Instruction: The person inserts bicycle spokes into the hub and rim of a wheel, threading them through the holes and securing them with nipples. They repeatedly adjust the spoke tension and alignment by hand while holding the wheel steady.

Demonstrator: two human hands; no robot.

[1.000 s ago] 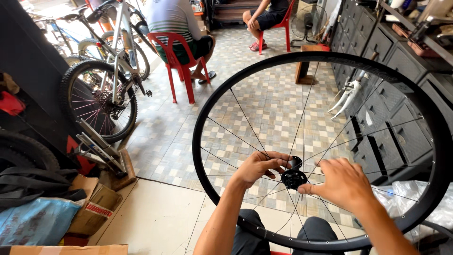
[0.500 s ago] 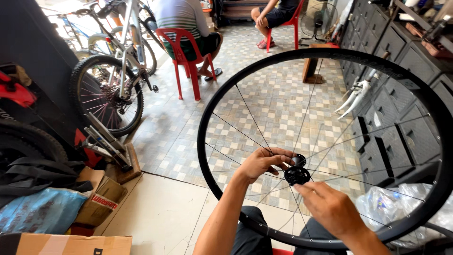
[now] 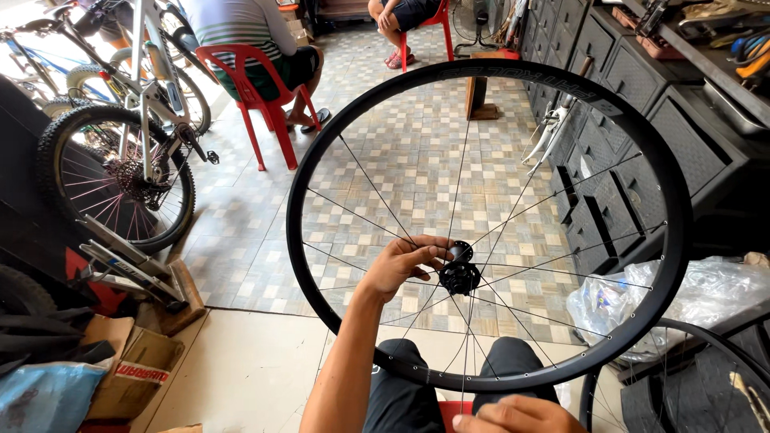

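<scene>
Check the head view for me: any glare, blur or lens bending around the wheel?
Head view: hub and spokes sharp, left hand crisp; daylight blows out the top-left corner behind the parked bicycle; wide-angle bending tilts the drawer cabinets; right hand cut off at the bottom edge.

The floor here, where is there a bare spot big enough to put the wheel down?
The tiled floor is bare between the red chair and the dark drawers. The pale floor between the cardboard box and the person's knees is bare too. It is crowded left by the bicycle, and right by the plastic bag. The left hand holds the wheel's hub.
</scene>
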